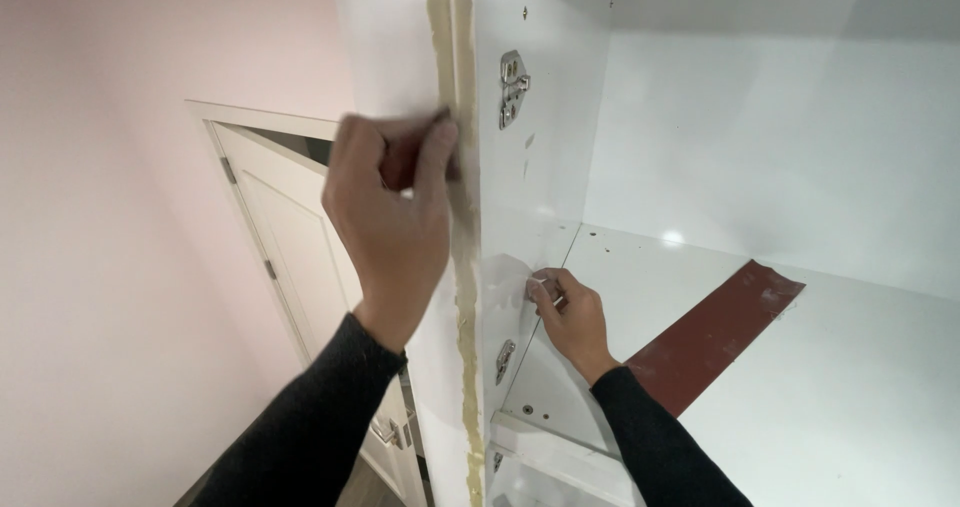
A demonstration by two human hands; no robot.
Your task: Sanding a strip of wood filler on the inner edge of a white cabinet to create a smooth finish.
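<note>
A white cabinet shelf [850,387] bears a reddish-brown strip [715,337], perhaps sandpaper.

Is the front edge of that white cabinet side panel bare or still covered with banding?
Bare. The panel edge shows a raw tan strip along its length; the left hand presses something reddish against it, and the right hand braces inside the cabinet.

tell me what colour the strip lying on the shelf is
Dark reddish-brown strip, seen in the head view.

Hands: two, left [392,229] and right [570,312]. Metal hinge plates: two, upper [512,88] and lower [504,359]. Red-brown sandpaper sheet [715,335]: one. Door [300,267]: one.
</note>
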